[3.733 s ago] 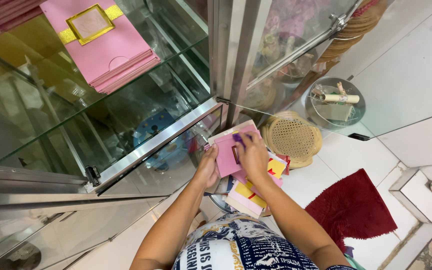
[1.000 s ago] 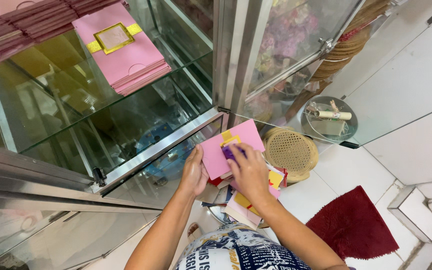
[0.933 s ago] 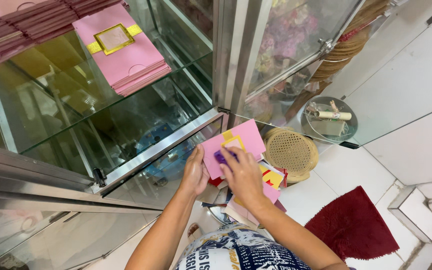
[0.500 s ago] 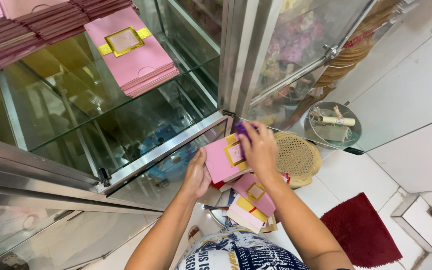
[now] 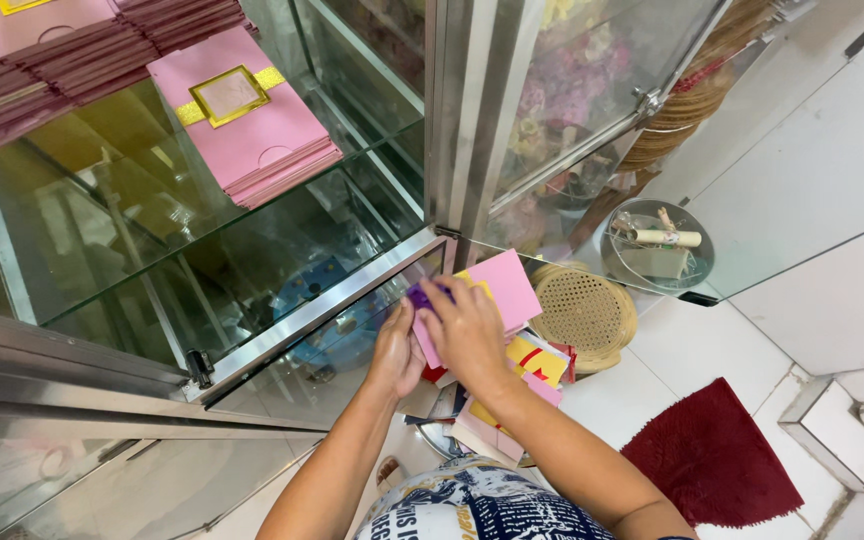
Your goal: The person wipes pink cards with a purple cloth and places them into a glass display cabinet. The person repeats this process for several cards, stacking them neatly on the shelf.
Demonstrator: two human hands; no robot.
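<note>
Setting: a small shop selling cards and envelopes. I saw a glass display cabinet (image 5: 252, 250) with metal-framed shelves, stacked with pink envelopes (image 5: 242, 120) bearing gold bands, and darker maroon stacks (image 5: 12, 90) beside them. On the white tiled floor (image 5: 712, 350) I noted more loose cards (image 5: 522, 370), a woven basket (image 5: 582, 310) and a red mat (image 5: 712, 465).
</note>
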